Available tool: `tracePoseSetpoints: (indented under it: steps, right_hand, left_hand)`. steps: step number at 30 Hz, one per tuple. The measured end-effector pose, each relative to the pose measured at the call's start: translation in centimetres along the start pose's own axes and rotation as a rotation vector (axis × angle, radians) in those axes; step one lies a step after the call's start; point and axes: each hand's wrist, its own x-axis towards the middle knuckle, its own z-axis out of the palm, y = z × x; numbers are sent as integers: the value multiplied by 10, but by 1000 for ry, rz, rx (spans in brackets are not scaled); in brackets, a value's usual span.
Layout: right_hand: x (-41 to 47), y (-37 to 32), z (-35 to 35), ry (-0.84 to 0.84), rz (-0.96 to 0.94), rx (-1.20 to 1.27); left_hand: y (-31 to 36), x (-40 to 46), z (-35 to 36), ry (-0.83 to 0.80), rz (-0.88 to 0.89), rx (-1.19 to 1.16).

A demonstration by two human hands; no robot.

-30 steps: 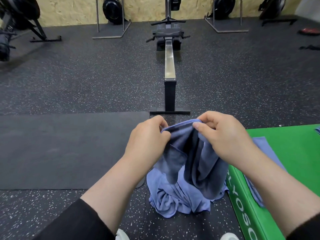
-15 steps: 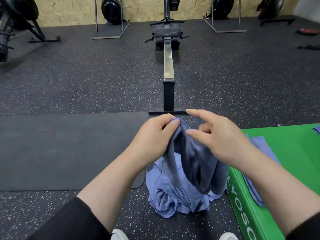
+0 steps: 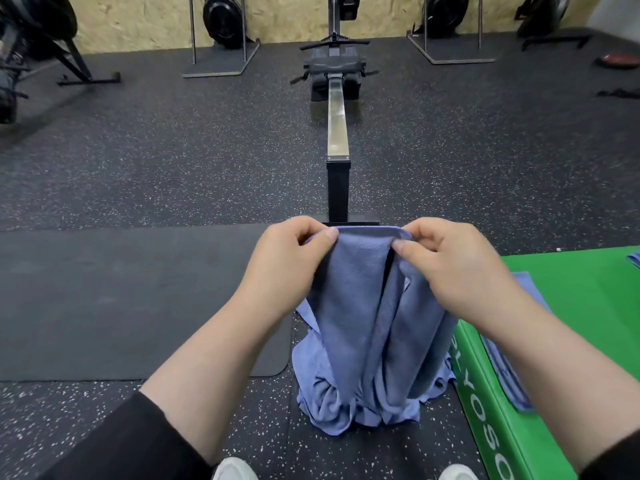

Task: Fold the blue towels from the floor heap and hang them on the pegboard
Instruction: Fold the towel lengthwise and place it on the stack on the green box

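Blue towel (image 3: 360, 306): held up in front of the person, top edge stretched level between both hands, the rest hanging in folds down to the heap.
Left hand (image 3: 287, 265): fingers curled, thumb pinching the towel's left top corner.
Right hand (image 3: 453, 265): fingers curled, thumb pinching the right top corner.
Floor heap (image 3: 332, 403): crumpled blue towels on the speckled rubber floor (image 3: 173, 161), just beside a green box (image 3: 588, 306).
Green box top: another blue towel (image 3: 509, 379) lies flat.
Beyond: rowing machine (image 3: 337, 140); black mat (image 3: 121, 299) at left.
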Motion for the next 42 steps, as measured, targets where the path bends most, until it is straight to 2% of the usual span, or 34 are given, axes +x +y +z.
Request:
tracePoseSetpoints:
  steps: [4, 7, 10, 13, 17, 24, 28, 32, 35, 39, 42]
  right_hand:
    - [0, 1, 2, 29, 66, 61]
    - [-1, 1, 2, 58, 163, 202]
    - [-1, 3, 1, 19, 261, 339]
    - [0, 5, 1, 20, 266, 340]
    - [2, 7, 4, 51, 206, 254]
    - [-3, -2, 15, 40, 222, 339]
    - [-6, -9, 20, 34, 242, 425]
    - [-10, -17, 26, 70, 263, 476]
    - [-10, -17, 28, 107, 355, 653]
    - [-10, -17, 31, 60, 521, 891]
    - [-11, -17, 31, 32, 547, 938]
  left_hand:
    - [-2, -1, 3, 53, -113, -269]
    - [-2, -2, 6, 70, -271, -482]
    - [-5, -2, 8, 41, -345, -586]
    - [-6, -2, 10, -22, -337, -641]
    - [-3, -5, 15, -61, -355, -639]
    - [5, -13, 21, -12, -422, -662]
    - [1, -16, 28, -28, -367, -590]
    - [4, -19, 34, -117, -303, -534]
    - [8, -20, 34, -122, -267, -522]
    - [14, -23, 35, -150, -255, -489]
    - [12, -23, 38, -137, -248, -440]
